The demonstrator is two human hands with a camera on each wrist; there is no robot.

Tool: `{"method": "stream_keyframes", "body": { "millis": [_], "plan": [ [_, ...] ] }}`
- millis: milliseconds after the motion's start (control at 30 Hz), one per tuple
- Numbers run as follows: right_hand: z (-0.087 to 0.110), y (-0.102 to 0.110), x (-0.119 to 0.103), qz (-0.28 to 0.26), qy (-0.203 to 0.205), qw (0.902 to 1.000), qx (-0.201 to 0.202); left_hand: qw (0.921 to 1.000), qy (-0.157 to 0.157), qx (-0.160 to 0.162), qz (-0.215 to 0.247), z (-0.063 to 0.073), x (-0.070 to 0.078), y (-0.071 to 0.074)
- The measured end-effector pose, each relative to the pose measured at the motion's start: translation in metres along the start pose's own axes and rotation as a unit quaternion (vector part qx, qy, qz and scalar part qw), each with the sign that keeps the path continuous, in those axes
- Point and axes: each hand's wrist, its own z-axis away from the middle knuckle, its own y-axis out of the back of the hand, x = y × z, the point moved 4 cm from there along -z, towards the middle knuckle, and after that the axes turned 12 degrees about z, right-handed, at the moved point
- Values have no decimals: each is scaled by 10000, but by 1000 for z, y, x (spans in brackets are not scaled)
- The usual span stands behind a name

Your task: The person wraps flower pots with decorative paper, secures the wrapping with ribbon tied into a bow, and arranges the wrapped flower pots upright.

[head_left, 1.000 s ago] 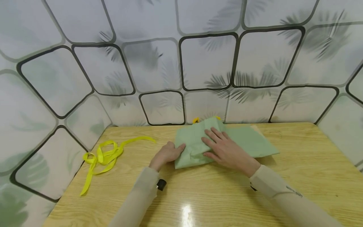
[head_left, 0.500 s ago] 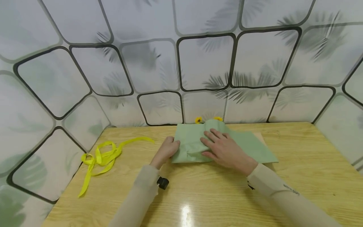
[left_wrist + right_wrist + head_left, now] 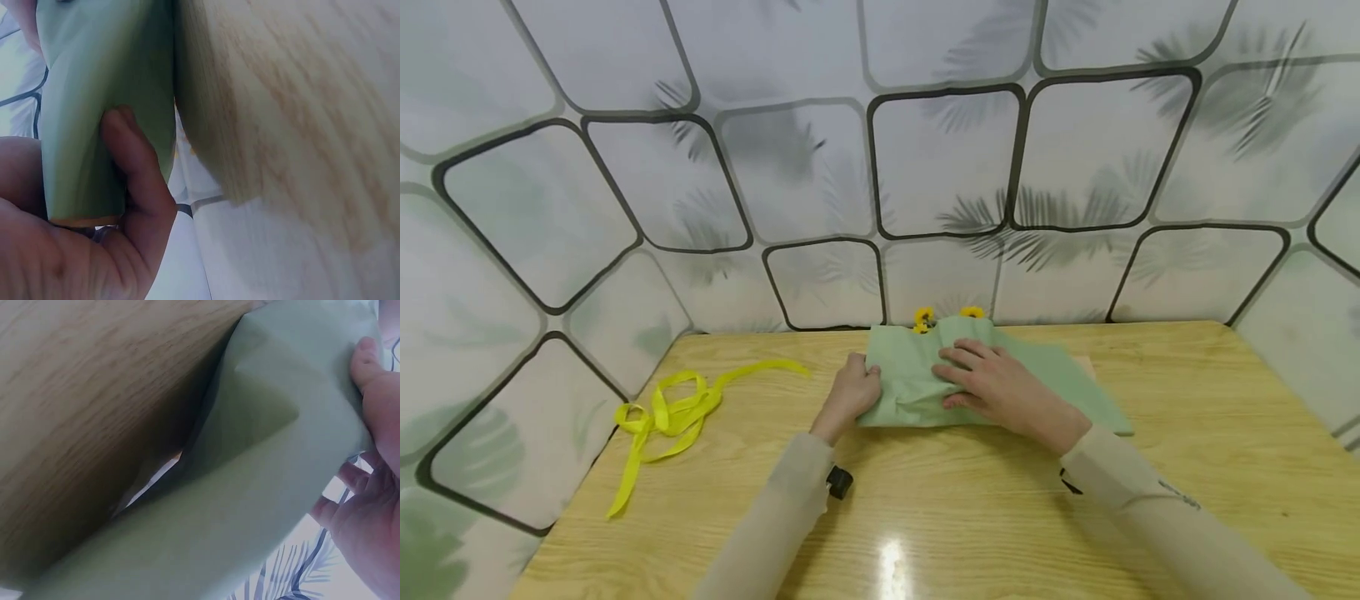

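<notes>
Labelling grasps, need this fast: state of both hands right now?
Left hand: closed, holding the left end of the paper.
Right hand: open, resting on top of the paper.

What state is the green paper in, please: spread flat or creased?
Creased, not flat: the green paper wrinkles beside the right hand and bulges above the table.

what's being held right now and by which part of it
The green sheet, pinched by its left end in the left hand; the right hand just rests on top.
</notes>
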Motion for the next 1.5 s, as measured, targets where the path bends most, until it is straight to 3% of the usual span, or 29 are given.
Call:
{"method": "stream_keyframes", "body": {
  "millis": [133, 267, 400, 800, 967, 1067, 1167, 1267, 1333, 1400, 1500],
  "plan": [
    [-1, 0, 0, -188, -49, 9998, -92, 10000, -36, 62, 60, 0, 1, 1],
    [-2, 0, 3, -523, -427, 9965, -500, 9999, -6, 6, 137, 1, -3, 2],
    [-2, 0, 2, -380, -678, 9952, -590, 9999, 85, -33, 99, 2, -8, 2],
    [-3, -10, -5, -374, -550, 9956, -662, 9973, -377, -134, -612, -5, -6, -4],
    [-3, -12, -6, -388, -495, 9962, -600, 9967, -470, -162, -634, -5, -4, -2],
    [-4, -12, -8, -363, -438, 9968, -565, 9986, -388, -144, -322, -5, -4, 2],
    [-6, -11, -9, -355, -410, 9973, -503, 9988, -206, -200, 406, -4, -3, 6],
    [-7, -10, -9, -349, -400, 9976, -455, 9915, 152, -322, 1250, -3, -1, 8],
    [-7, -10, -9, -373, -408, 9975, -442, 9857, 401, -479, 1564, -1, -2, 9],
    [-7, -11, -9, -399, -429, 9973, -433, 9869, 484, -700, 1367, 0, -3, 9],
    [-6, -11, -8, -437, -449, 9973, -378, 9931, 331, -962, 585, 2, -6, 7]
  ]
}}
